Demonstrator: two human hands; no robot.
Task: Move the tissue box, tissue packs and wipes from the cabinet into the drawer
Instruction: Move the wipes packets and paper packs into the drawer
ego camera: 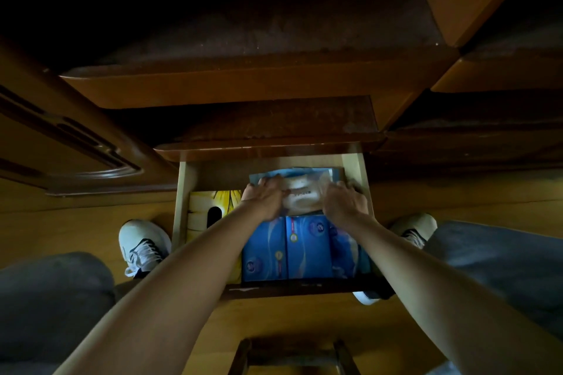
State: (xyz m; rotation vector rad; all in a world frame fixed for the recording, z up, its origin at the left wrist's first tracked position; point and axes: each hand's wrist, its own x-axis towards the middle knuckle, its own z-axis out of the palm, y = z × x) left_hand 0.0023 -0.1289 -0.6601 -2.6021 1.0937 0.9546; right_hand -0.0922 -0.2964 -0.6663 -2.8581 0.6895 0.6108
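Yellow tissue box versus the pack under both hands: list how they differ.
The yellow tissue box is a stiff carton with a dark oval slot; the soft pack is pale, crinkled plastic. The box lies untouched at the drawer's left; the pack sits far right, gripped by the left hand and right hand. Both are inside the drawer.

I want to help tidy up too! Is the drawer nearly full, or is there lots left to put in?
Nearly full. Already in the drawer: the yellow tissue box on the left and blue tissue packs at the front. In hand: the left hand and right hand are pressing the soft wipes pack into the back. Left: the cabinet shelf above looks dark and bare, so probably just closing up.
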